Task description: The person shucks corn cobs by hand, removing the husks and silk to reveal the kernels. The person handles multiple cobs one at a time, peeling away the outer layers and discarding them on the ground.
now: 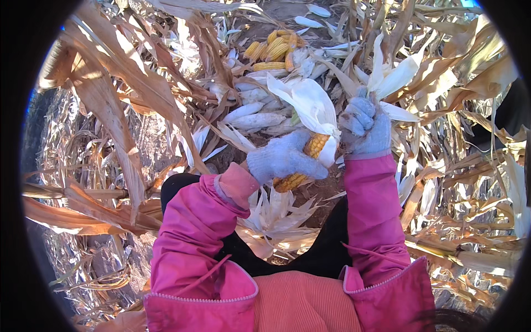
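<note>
My left hand (286, 159), in a pale knitted glove, is wrapped around a yellow ear of corn (291, 181). White husk (315, 106) is peeled back from the ear's upper end and stands up beside my right hand. My right hand (360, 120), gloved alike, is closed around pale dry husk leaves (394, 81) that fan out above it. Beyond my hands, unhusked ears of corn (257, 120) lie in a heap. Husked yellow ears (277, 47) are piled farther off, at the top.
Dry corn stalks and long brown leaves (120, 91) arch over the left side. More stalks and leaves (456, 83) crowd the right. Loose husks (278, 216) lie on the soil between my legs. A thick stalk (477, 257) crosses at lower right.
</note>
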